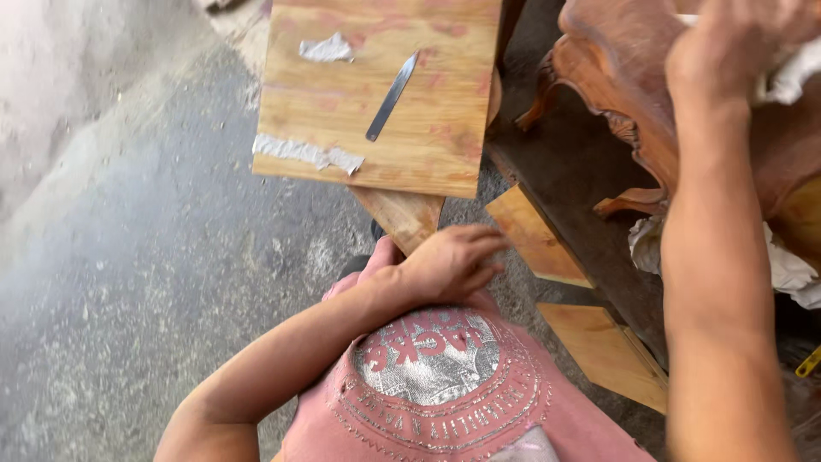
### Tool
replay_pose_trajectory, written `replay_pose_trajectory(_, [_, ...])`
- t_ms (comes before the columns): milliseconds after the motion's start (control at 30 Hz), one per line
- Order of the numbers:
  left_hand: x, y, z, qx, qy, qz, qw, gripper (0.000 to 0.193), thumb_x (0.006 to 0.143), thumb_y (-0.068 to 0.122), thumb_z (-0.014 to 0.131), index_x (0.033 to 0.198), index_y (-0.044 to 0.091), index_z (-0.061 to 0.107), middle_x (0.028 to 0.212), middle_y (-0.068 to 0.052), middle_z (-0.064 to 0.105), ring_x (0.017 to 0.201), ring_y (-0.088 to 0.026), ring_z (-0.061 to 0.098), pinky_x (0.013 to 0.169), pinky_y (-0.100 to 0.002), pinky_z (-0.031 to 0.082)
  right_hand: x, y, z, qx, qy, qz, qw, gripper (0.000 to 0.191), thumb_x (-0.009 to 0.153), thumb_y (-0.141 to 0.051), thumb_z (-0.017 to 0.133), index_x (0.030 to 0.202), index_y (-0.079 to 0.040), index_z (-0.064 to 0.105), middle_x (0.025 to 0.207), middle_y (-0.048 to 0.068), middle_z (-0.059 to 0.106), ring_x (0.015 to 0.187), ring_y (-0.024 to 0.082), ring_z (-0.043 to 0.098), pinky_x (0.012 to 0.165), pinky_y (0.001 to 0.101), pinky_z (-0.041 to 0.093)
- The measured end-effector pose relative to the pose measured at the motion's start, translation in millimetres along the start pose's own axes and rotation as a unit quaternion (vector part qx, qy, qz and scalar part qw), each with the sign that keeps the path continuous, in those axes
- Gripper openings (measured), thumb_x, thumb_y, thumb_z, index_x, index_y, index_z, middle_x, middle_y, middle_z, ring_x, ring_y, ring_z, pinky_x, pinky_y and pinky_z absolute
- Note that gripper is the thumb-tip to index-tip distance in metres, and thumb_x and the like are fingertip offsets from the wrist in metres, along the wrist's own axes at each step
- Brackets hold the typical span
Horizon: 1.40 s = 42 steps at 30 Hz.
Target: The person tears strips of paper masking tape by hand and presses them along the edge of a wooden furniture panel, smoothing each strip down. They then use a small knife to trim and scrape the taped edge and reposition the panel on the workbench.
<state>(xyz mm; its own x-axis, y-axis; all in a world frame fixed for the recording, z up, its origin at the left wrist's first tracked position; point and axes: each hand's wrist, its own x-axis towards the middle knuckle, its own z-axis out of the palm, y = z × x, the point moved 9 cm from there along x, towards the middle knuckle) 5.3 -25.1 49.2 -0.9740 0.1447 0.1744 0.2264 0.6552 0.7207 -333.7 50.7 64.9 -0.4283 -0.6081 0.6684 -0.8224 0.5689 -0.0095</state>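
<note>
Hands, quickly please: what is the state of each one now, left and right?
Left hand: open, holding nothing, resting on the knee.
Right hand: closed on a white cloth, pressed against the carved wooden furniture.

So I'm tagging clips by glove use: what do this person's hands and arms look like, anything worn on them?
Both are bare: no gloves, sleeves, watch or rings show on the left hand or the right hand. The forearms are uncovered as far up as the view shows. The only clothing visible is a pink garment with a round printed emblem.
</note>
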Motion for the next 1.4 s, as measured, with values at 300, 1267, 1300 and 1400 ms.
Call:
replay_pose_trajectory(300, [17, -57, -8, -0.411, 0.121, -0.249, 0.868, 0.065, 0.089, 0.027, 0.079, 0.142, 0.007, 0.048, 0.130, -0.008, 0.063, 0.110, -0.013, 0.066, 0.093, -0.032, 0.057, -127, -147, -83, 0.478, -0.229, 0.303, 0.792, 0.023, 0.105, -0.024, 0.062, 0.106, -0.001, 0.064, 0.090, 0.008, 0.073, 0.079, 0.011, 0.067, 0.069, 0.0310, 0.055])
replay_pose_trajectory(1267, [46, -23, 28, -0.263, 0.082, -0.247, 0.929, 0.020, 0.095, 0.022, 0.074, 0.094, 0.002, 0.074, 0.074, 0.000, 0.070, 0.068, -0.004, 0.057, 0.059, -0.025, 0.049, -156, -157, -140, 0.521, -0.039, 0.291, 0.802, 0.010, 0.101, -0.004, 0.072, 0.106, 0.000, 0.065, 0.100, 0.008, 0.071, 0.093, 0.011, 0.066, 0.083, 0.0259, 0.055])
replay_pose_trajectory(1300, [45, -24, 30, -0.245, 0.084, -0.261, 0.930, 0.020, 0.096, 0.021, 0.074, 0.093, 0.002, 0.074, 0.071, -0.001, 0.068, 0.065, -0.005, 0.054, 0.056, -0.026, 0.046, -155, -160, -144, 0.512, -0.013, 0.280, 0.812, 0.010, 0.101, -0.004, 0.072, 0.105, 0.000, 0.063, 0.102, 0.008, 0.071, 0.095, 0.011, 0.067, 0.085, 0.0264, 0.056])
replay_pose_trajectory(1400, [43, -28, 38, -0.427, 0.137, -0.297, 0.843, 0.021, 0.100, 0.020, 0.070, 0.090, 0.000, 0.069, 0.075, 0.000, 0.067, 0.067, -0.005, 0.055, 0.056, -0.026, 0.045, -152, -170, -155, 0.488, 0.038, 0.215, 0.845, 0.011, 0.102, -0.003, 0.071, 0.106, -0.001, 0.061, 0.106, 0.007, 0.069, 0.106, 0.016, 0.069, 0.090, 0.0297, 0.058])
